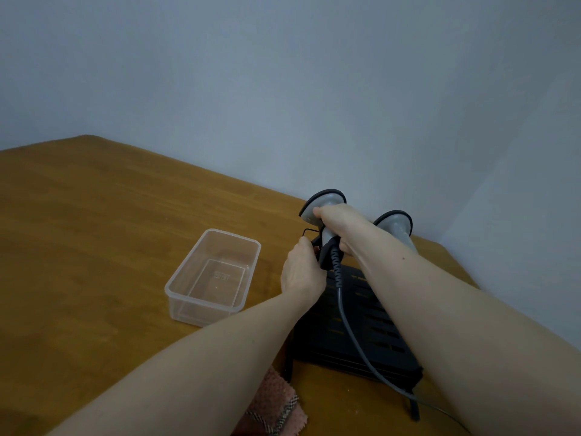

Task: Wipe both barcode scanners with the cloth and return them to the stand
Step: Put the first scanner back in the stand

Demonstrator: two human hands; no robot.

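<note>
Near scanner (323,215) up at the far end of the black stand (355,322), grey head tilted toward the wall, handle wrapped in the right hand (338,225), fingers curled round the neck just under the head. Left hand (301,269) right beside it at the handle's foot, fingers bent in by the stand's wire loop (309,232); pinching the wire or only touching, cannot tell. Second scanner (396,228) just behind the right forearm, seated upright, untouched. Coiled grey cable (345,306) trailing from the held handle down across the stand toward the desk edge. Hard plastic shell, probably light and stiff, smooth enough to slip; best taken round the handle as now, never by the cable, which likely tugs back when lifted. Scan window on the head probably the delicate part, worth a gentle wipe. Pink checked cloth (273,407) lying at the near edge, partly under the left forearm, well apart from both scanners. Clear plastic tub (213,275) left of the stand on the wooden desk (94,231). Blank wall behind.
</note>
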